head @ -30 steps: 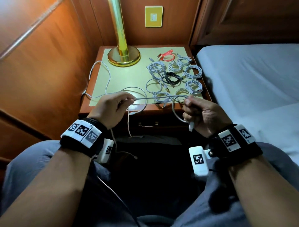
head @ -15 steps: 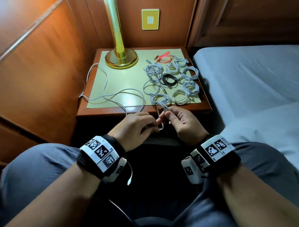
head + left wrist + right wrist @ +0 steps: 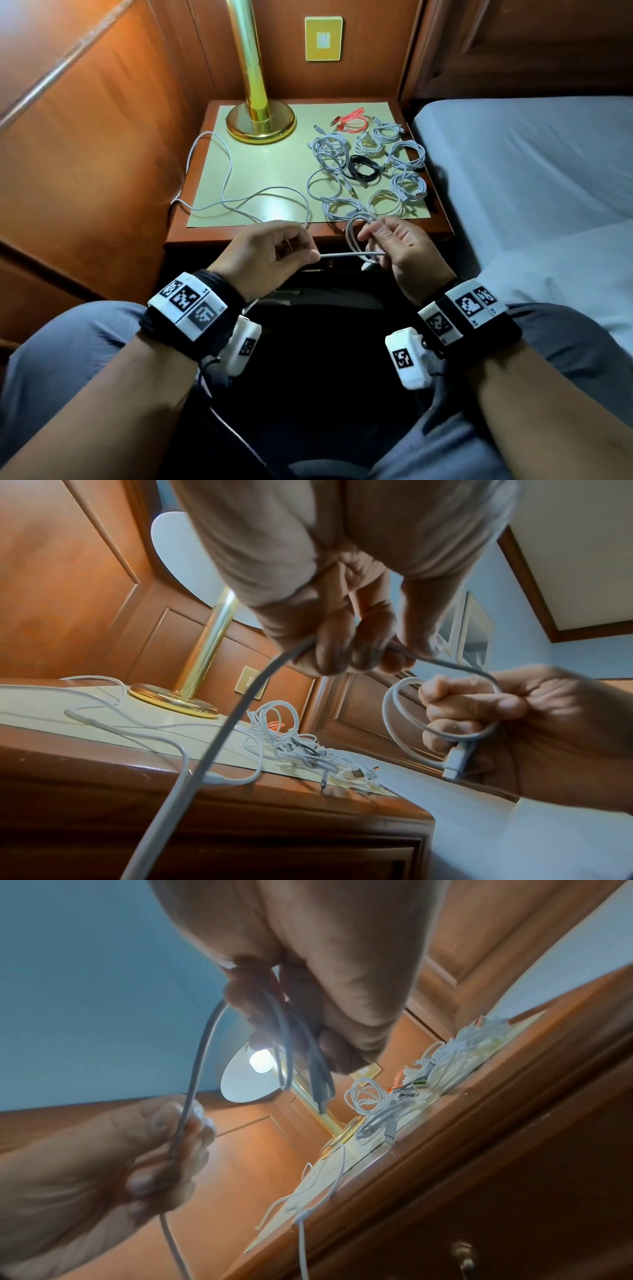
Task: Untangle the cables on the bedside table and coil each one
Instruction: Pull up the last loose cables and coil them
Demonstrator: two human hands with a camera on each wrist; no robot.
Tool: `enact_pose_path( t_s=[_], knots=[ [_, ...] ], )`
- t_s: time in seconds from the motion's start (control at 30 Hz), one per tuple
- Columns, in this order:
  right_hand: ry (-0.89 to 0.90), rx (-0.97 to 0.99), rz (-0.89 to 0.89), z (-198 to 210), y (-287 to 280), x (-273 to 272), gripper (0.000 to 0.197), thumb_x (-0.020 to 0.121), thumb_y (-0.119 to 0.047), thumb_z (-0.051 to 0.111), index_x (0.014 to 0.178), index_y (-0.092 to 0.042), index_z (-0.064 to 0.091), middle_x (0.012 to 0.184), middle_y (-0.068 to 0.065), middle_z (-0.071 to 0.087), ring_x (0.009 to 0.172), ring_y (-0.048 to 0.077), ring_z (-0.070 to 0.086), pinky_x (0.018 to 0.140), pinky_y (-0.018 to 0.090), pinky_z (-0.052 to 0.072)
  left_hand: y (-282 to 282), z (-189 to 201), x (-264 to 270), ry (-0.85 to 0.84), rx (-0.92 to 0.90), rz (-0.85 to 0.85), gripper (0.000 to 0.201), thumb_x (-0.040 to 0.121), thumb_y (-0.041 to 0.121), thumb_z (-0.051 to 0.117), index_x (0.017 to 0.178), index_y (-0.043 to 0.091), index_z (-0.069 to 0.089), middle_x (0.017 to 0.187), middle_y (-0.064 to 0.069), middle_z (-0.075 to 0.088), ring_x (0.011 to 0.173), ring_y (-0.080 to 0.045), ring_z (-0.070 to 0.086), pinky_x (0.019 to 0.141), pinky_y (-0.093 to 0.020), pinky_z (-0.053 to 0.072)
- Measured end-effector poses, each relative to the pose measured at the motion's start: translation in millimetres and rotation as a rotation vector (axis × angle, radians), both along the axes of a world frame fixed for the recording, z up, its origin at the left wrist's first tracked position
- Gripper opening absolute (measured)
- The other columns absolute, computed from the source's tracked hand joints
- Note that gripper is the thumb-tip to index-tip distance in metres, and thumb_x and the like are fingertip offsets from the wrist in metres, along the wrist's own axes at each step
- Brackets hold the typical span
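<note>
White cable [image 3: 346, 254] is stretched in a short straight run between both hands, just in front of the tabletop's [image 3: 274, 164] near edge. Half a second ago the hands were close together at a small loop; now they sit further apart and the run between them is longer.

Right hand [image 3: 400, 250]: fingers curled round a couple of finished loops of that cable, plug end hanging below the palm. The loop bundle looks bigger than before.

Left hand [image 3: 270, 253]: thumb and fingers pinch the cable; in the left wrist view it passes through the fist [image 3: 335, 642] and drops off below. The slack [image 3: 239, 192] snakes over the left half of the tabletop and over its left edge, lying much as it did a moment ago.

Right half of the tabletop: several coiled white cables [image 3: 406, 181], one black coil [image 3: 364, 168] among them, one red coil [image 3: 349, 124] at the far side. No shift there.

Brass lamp base [image 3: 260, 125] stands far left. Bed [image 3: 531, 171] is to the right.
</note>
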State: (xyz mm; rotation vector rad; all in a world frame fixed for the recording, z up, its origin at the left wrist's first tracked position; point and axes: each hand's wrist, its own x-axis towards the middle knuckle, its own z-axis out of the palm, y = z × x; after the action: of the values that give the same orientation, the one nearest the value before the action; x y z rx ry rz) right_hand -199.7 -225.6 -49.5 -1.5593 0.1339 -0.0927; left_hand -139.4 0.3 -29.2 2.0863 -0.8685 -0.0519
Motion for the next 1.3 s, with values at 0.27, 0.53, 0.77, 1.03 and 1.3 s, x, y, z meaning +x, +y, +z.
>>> enact_pose_path(
  t_s=[0.27,0.53,0.77,1.03,1.3],
  knots=[
    [0.039,0.055,0.148,0,16,-6,0.028,0.102,-0.02,0.047,0.086,-0.003,0.062,0.061,0.017,0.048,0.05,0.026,0.046,0.051,0.028,0.047,-12,-10,-4,-0.086,-0.049,0.005,0.009,0.084,0.019,0.078,0.083,0.015,0.07,0.074,0.007,0.066,0.066,-0.01,0.06,0.064,-0.029,0.051],
    [0.139,0.269,0.171,4,20,-11,0.041,0.102,-0.035,0.048,0.078,-0.004,0.06,0.047,0.0,0.03,0.041,0.013,0.027,0.046,0.026,0.019,-9,-8,-9,0.152,0.072,-0.119,0.028,0.089,0.048,0.064,0.106,0.026,0.066,0.075,0.009,0.059,0.067,-0.011,0.057,0.066,-0.033,0.049],
    [0.139,0.321,0.156,0,18,-9,0.037,0.083,-0.042,0.069,0.09,-0.007,0.06,0.054,-0.001,0.034,0.043,0.009,0.027,0.041,0.019,0.023,-19,-14,-8,-0.018,0.099,-0.049,0.026,0.101,0.035,0.051,0.079,0.022,0.058,0.065,0.003,0.056,0.061,-0.015,0.048,0.058,-0.023,0.042],
    [0.172,0.254,0.158,4,27,-9,0.037,0.105,-0.025,0.043,0.072,-0.009,0.05,0.054,-0.001,0.029,0.044,0.01,0.024,0.04,0.017,0.022,-22,-23,-6,-0.027,0.087,0.016,0.029,0.101,0.034,0.053,0.077,0.018,0.055,0.064,0.004,0.051,0.059,-0.012,0.041,0.056,-0.022,0.036],
    [0.232,0.572,-0.009,19,10,-7,0.041,0.103,-0.027,0.045,0.063,-0.018,0.041,0.048,-0.006,0.022,0.04,0.007,0.014,0.043,0.022,0.008,-3,-11,12,0.001,0.007,0.114,0.006,0.095,0.023,0.062,0.094,0.023,0.068,0.073,0.006,0.063,0.063,-0.017,0.056,0.063,-0.024,0.045]
  ],
)
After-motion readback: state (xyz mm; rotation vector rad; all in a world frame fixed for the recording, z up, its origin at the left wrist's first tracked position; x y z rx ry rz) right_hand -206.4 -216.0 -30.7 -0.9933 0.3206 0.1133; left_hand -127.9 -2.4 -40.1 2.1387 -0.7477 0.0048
